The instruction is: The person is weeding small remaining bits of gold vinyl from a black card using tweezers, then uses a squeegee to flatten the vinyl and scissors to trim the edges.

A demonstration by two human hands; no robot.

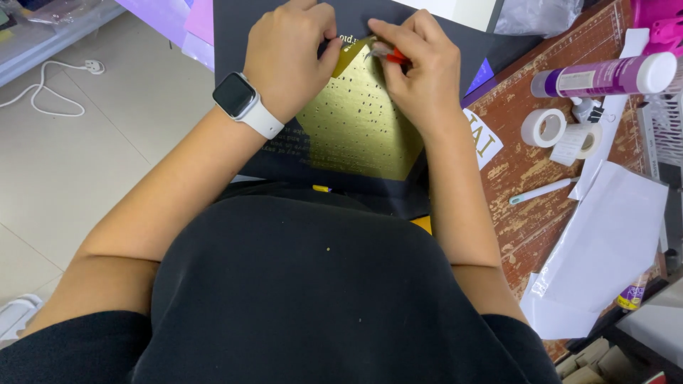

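Both hands work close: left hand (288,53) pinches gold sheet (356,128) corner taut, right hand (413,67) grip closed on red-handled cutter (395,57); cut slowly

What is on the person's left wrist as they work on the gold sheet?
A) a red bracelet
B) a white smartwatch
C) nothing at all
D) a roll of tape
B: a white-strapped smartwatch with a dark square face sits on the wrist of the left hand, which pinches the top of the gold sheet.
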